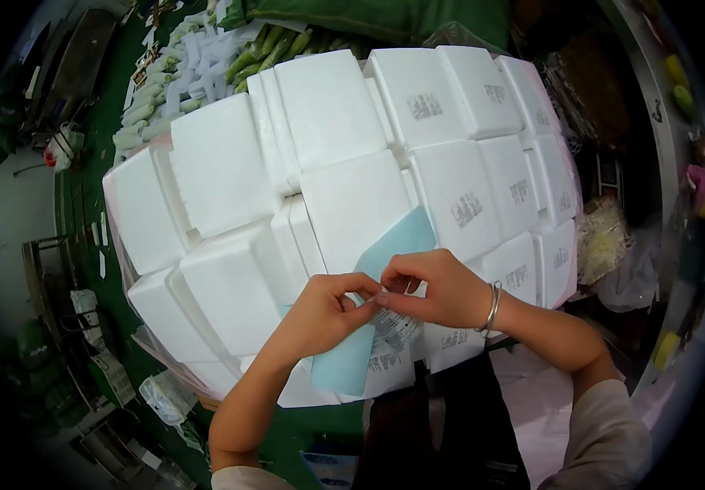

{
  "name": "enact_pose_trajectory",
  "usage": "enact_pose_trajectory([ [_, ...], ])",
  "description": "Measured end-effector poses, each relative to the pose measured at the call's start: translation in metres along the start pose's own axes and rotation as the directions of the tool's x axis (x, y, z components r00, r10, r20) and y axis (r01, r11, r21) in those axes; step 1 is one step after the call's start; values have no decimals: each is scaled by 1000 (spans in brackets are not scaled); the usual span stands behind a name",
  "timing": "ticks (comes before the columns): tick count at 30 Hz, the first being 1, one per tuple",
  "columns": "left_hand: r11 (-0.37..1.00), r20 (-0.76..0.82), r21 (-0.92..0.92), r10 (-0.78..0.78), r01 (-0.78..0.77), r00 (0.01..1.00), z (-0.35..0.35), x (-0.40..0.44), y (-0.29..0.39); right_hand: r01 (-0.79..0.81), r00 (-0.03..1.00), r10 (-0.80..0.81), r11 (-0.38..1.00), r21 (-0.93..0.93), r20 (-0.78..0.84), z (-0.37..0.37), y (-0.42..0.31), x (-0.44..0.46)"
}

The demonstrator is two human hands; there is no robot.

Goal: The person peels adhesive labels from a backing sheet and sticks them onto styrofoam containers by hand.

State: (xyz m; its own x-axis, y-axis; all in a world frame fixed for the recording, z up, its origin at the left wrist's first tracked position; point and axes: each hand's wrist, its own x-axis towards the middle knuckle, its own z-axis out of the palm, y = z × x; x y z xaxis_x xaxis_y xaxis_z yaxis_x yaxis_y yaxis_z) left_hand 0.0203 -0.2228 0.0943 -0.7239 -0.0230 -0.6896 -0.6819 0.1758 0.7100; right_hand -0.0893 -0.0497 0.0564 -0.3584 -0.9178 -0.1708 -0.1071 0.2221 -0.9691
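My left hand (328,314) and my right hand (430,286) meet fingertip to fingertip, both closed in a pinch. Between and below them is a see-through label (397,327) with small dark print, which the fingertips seem to grip at its upper edge. A light-blue sheet (344,367) runs slantwise under the hands, its upper end (405,237) showing beyond them. Beneath lie rows of white block-like packs (352,196). Those toward the right carry similar printed labels (467,209); several on the left show none. A bracelet circles my right wrist.
Wrapped pale-green vegetables (144,110) and bare long green ones (275,49) lie beyond the packs, beside a green cloth sack (385,18). Metal racks (50,261) stand at left on the green floor (83,192). A clear plastic bag (630,273) lies at right.
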Motion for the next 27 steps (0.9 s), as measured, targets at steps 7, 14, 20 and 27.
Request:
enact_pose_trajectory([
  [7,998,86,45,46,-50,995,-11,8,10,-324,941,228,816,478,249,-41,20,-10],
  [14,999,303,-18,46,-42,952,-18,31,20,353,933,-359,929,111,36,-44,15,-1],
  [20,981,282,-171,-39,91,958,-12,47,27,352,936,-348,918,183,-51,-54,34,-9],
  [27,681,-3,707,-268,192,963,-63,83,2,394,879,-365,918,36,-307,-98,41,-50],
])
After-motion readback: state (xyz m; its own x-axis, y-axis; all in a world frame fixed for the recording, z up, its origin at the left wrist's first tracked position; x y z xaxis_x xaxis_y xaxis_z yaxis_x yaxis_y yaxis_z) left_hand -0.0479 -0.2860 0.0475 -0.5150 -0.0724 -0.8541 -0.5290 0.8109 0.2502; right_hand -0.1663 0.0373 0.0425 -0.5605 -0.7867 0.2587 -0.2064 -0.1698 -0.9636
